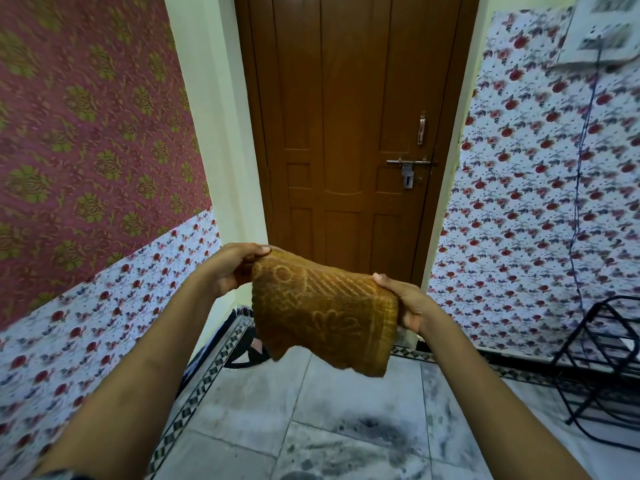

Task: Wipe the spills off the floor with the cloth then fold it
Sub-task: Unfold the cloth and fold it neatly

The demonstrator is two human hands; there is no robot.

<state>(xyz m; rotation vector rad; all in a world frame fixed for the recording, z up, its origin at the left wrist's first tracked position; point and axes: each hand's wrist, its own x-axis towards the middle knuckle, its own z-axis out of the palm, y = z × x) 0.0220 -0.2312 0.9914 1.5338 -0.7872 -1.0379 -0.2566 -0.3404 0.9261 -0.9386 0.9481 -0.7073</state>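
the mustard-brown patterned cloth (322,313) hangs in the air in front of the person, held up between both hands, above the floor (242,403) and before the closed wooden door (346,133). it droops in a doubled, sagging sheet with its lower edge loose and touching nothing. the left hand (232,268) pinches the cloth's upper left corner, thumb laid along the top edge and fingers curled behind it. the right hand (405,303) grips the right edge lower down, thumb pressed on the near face, the other fingers hidden behind the fabric. the pale marble floor below shows dark grey smudges (374,434) across the tiles and a black-and-white checked border along the walls. a dark sandal-like thing (249,351) lies by the door's foot, partly hidden by the cloth. at the right stands a black wire rack (602,358); what sits on its shelves cannot be made out. the door bears a metal sliding latch (408,162). floral wallpaper (519,202) covers the side walls.
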